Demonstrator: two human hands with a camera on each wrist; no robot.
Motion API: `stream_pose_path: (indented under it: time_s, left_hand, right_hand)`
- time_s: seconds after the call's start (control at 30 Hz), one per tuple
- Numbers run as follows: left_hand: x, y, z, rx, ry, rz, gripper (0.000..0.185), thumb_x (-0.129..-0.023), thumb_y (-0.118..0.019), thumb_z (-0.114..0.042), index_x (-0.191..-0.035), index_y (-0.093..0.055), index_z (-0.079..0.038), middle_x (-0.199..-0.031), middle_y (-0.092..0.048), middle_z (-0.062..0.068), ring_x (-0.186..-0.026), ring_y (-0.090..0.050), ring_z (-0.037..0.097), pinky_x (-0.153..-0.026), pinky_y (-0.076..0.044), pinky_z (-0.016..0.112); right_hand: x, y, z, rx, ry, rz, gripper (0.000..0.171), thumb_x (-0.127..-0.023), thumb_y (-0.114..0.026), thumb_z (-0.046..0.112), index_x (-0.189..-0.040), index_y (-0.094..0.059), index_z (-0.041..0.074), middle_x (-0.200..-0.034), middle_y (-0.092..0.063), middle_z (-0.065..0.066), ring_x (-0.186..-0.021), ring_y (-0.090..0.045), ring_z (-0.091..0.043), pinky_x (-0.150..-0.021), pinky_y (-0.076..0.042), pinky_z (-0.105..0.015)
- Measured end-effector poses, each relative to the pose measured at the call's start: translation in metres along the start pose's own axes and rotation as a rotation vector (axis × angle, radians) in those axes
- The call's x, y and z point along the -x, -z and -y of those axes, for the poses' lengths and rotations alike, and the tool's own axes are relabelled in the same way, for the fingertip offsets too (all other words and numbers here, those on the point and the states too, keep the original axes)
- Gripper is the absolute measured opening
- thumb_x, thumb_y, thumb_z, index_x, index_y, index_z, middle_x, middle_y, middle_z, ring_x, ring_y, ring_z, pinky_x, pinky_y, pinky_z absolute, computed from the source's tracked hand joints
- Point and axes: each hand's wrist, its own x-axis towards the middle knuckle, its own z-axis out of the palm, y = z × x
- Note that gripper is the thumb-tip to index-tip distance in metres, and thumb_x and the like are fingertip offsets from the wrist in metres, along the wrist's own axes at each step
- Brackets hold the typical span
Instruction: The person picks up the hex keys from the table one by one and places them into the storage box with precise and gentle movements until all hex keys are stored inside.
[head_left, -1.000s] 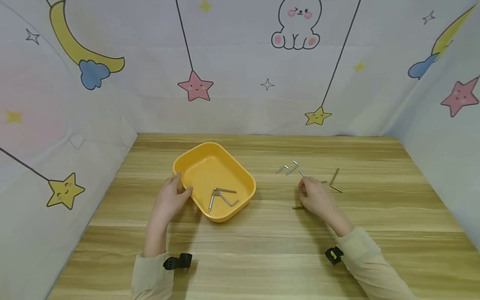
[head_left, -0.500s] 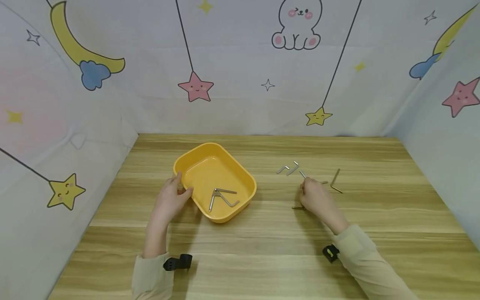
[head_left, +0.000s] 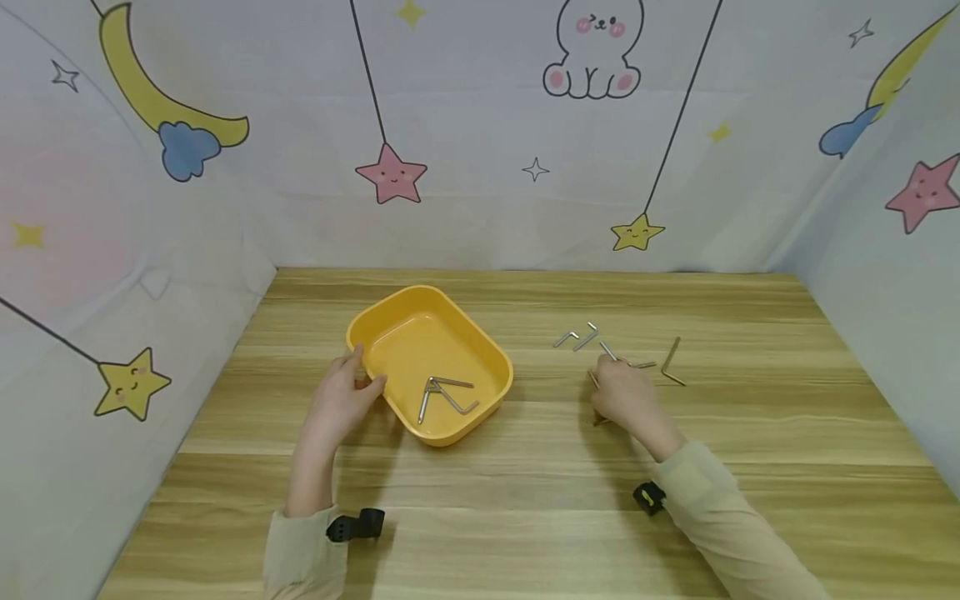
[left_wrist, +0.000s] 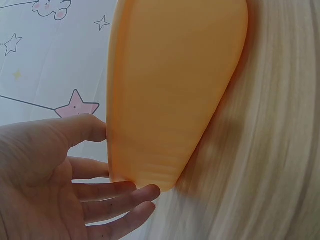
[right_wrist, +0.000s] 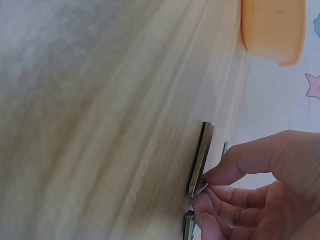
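Observation:
At the near left side of a yellow tray [head_left: 397, 350], my left hand [head_left: 345, 400] holds the rim, with thumb and index at the edge and other fingertips by the outer wall [left_wrist: 165, 100]. Several silver hex keys [head_left: 435, 386] lie in the tray. My right hand [head_left: 628, 396] is low over the table on the right. Its thumb and fingertips pinch a bronze-coloured hex key [right_wrist: 201, 157], partly hidden by the fingers. Another hex key [right_wrist: 188, 223] lies beneath the fingers in the right wrist view. A silver hex key [head_left: 607, 350] shows just beyond the knuckles.
Two small silver hex keys [head_left: 576, 337] lie on the wood-grain table [head_left: 510, 508] beyond the right hand. To its right are a bronze L-shaped hex key [head_left: 667, 371] and the end of another bronze one [head_left: 643, 365]. A printed cloth [head_left: 480, 217] stands along the table's back.
My right hand has shifted slightly left, and the bronze hex key under it has turned, its ends now showing at the hand's left side. The left hand and tray stay put.

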Motion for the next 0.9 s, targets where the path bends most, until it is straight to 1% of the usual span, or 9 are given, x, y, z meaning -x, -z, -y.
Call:
stream_pose_path:
  time_s: [0.17,0.33,0.43,0.57,0.67,0.77,0.9]
  left_hand:
    - [0.0001,-0.0003,0.0002,0.009,0.006,0.002,0.072,-0.097,-0.052,-0.030,-0.152,-0.018,0.001,-0.149,-0.033,0.027,-0.119,-0.054,0.040,-0.098,-0.046,0.053]
    - [-0.0002,-0.0011,0.0000,0.009,0.003,0.001,0.072,-0.097,-0.052,-0.031,-0.152,-0.019,0.001,-0.149,-0.033,0.027,-0.119,-0.055,0.040,-0.098,-0.046,0.053]
    - [0.0005,-0.0010,0.0005,0.006,0.001,-0.001,0.072,-0.097,-0.052,-0.031,-0.152,-0.018,0.001,-0.150,-0.033,0.027,-0.119,-0.055,0.040,-0.098,-0.046,0.053]
    - [0.0014,-0.0007,0.0013,0.005,0.000,-0.002,0.072,-0.097,-0.052,-0.030,-0.152,-0.018,0.001,-0.150,-0.032,0.027,-0.119,-0.055,0.040,-0.099,-0.046,0.053]
    - [0.0013,-0.0008,0.0014,0.004,0.000,-0.001,0.072,-0.097,-0.052,-0.030,-0.152,-0.018,0.001,-0.150,-0.033,0.027,-0.119,-0.055,0.040,-0.098,-0.046,0.053]
    - [0.0007,-0.0013,0.0014,0.000,0.001,-0.002,0.072,-0.097,-0.052,-0.031,-0.152,-0.018,0.001,-0.150,-0.033,0.026,-0.119,-0.055,0.039,-0.097,-0.046,0.053]
    - [-0.0002,-0.0012,0.0011,-0.002,0.002,-0.002,0.072,-0.097,-0.052,-0.031,-0.152,-0.018,0.001,-0.149,-0.033,0.026,-0.119,-0.055,0.039,-0.097,-0.047,0.053]
  right_hand:
    - [-0.0014,-0.0016,0.0008,0.010,0.016,-0.003,0.009,-0.073,-0.057,0.003,-0.076,-0.049,0.006,-0.066,-0.050,-0.005,-0.059,-0.047,-0.021,-0.048,-0.037,-0.032]
    - [-0.0018,-0.0039,-0.0005,-0.001,0.028,-0.023,0.012,-0.070,-0.057,0.002,-0.072,-0.047,0.009,-0.064,-0.046,-0.003,-0.058,-0.043,-0.020,-0.047,-0.033,-0.031]
    - [-0.0019,-0.0057,-0.0013,-0.019,0.030,-0.031,0.013,-0.071,-0.057,0.003,-0.071,-0.046,0.010,-0.064,-0.044,-0.003,-0.058,-0.041,-0.019,-0.047,-0.031,-0.030]
    - [-0.0019,-0.0082,-0.0022,-0.042,0.043,-0.040,0.010,-0.074,-0.058,0.005,-0.073,-0.049,0.010,-0.067,-0.046,-0.003,-0.060,-0.042,-0.020,-0.049,-0.031,-0.030]
    - [-0.0019,-0.0089,-0.0027,-0.056,0.054,-0.048,0.006,-0.074,-0.058,0.006,-0.078,-0.054,0.008,-0.071,-0.053,-0.004,-0.063,-0.046,-0.020,-0.052,-0.036,-0.030]
    - [-0.0018,-0.0084,-0.0024,-0.065,0.065,-0.060,0.008,-0.074,-0.059,0.006,-0.083,-0.058,0.006,-0.076,-0.060,-0.005,-0.065,-0.050,-0.019,-0.056,-0.042,-0.033]
    - [-0.0015,-0.0069,0.0000,-0.077,0.089,-0.080,0.010,-0.079,-0.061,0.009,-0.087,-0.059,0.004,-0.079,-0.062,-0.006,-0.065,-0.053,-0.019,-0.060,-0.047,-0.037]
